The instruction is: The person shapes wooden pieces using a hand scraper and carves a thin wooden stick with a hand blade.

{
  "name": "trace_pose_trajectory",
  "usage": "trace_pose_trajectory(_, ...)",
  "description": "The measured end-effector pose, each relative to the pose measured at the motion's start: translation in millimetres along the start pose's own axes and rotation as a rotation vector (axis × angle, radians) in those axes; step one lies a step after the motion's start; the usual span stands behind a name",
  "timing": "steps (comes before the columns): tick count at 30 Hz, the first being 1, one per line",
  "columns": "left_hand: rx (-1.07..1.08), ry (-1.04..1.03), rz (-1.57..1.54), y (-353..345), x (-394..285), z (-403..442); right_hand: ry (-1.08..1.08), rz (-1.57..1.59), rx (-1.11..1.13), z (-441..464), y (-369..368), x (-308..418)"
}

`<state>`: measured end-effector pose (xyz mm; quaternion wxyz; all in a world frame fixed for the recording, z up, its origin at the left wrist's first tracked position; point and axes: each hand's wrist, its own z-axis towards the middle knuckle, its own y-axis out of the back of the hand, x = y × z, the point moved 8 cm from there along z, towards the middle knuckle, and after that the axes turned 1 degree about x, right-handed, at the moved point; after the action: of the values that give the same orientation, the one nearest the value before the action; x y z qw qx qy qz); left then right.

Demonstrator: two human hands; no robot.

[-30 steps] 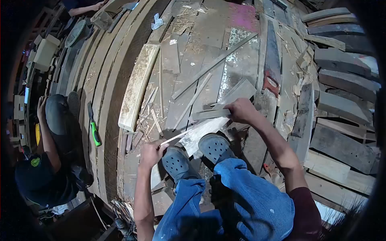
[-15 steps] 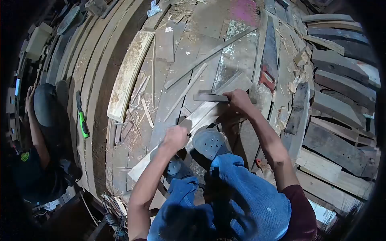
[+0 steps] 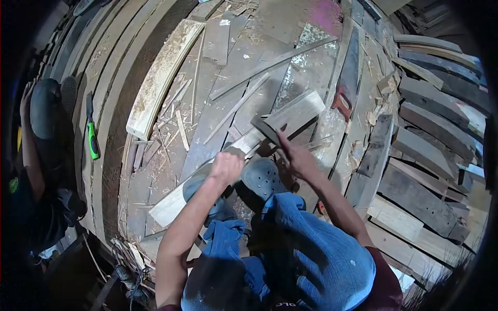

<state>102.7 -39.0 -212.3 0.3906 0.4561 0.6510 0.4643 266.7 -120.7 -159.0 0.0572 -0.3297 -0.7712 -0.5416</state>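
Note:
A pale plank [image 3: 300, 114] lies slantwise on the floor in front of my grey clogs [image 3: 261, 177]. My left hand [image 3: 225, 167] is closed in a fist over the plank's middle; whatever it grips is hidden under the fingers. My right hand [image 3: 300, 158] grasps a dark, flat bar-like tool [image 3: 265, 129], tilted across the plank, with a finger stretched along its near end. The tool's exact kind is not clear.
A red-handled saw [image 3: 342, 103] lies to the right of the plank. Thin strips, shavings and a thick board [image 3: 166, 78] cover the left floor. A green-handled chisel [image 3: 92, 137] rests on beams. Stacked timber [image 3: 425, 207] stands at right; another person [image 3: 46, 155] sits at left.
My right hand has moved down and left, and the bar-like tool has turned from nearly level to a steep slant. My left hand stays over the plank. The view has shifted slightly.

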Motion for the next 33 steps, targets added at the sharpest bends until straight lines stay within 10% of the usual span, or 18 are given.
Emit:
trace_pose_trajectory(11,-0.127,0.046,0.128,-7.0,2.0,3.8,0.124,-0.007,-0.068,-6.4,-12.6,25.1)
trace_pose_trajectory(15,0.162,0.106,-0.219,10.4,12.0,11.9,-0.004,0.003,0.104,-6.3,-14.9,25.8)
trace_pose_trajectory(23,-0.207,0.128,-0.601,56.6,26.1,32.5,-0.013,0.094,0.082,-13.1,-23.8,9.7)
trace_pose_trajectory(33,0.043,-0.033,-0.423,26.5,-0.2,54.0,-0.002,0.007,-0.105,-12.8,-15.0,-10.1)
